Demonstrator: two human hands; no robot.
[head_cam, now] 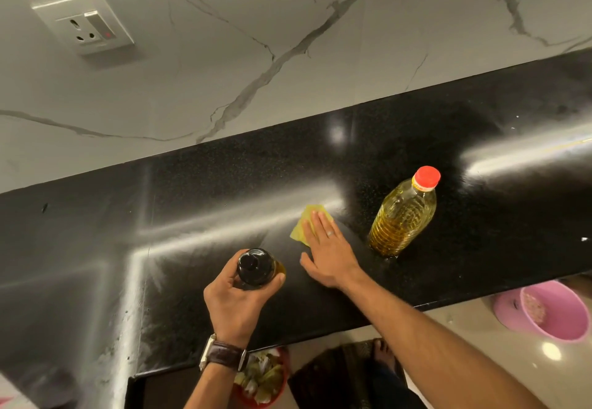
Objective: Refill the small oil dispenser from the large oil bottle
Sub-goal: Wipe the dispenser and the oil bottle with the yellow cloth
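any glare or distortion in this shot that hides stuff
Head view: bright streaks of glare cross the black countertop, brightest at right; wide-angle bending tilts its edge and leans the large oil bottle; the small oil dispenser top is dark, with little detail.

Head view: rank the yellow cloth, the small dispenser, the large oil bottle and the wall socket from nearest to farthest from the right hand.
From the right hand:
1. Yellow cloth, under its straight fingers, touching.
2. Small dispenser, just to its left, held in the left hand.
3. Large oil bottle, standing capped to its right, about as near as the dispenser; too close to call.
4. Wall socket, far upper left.
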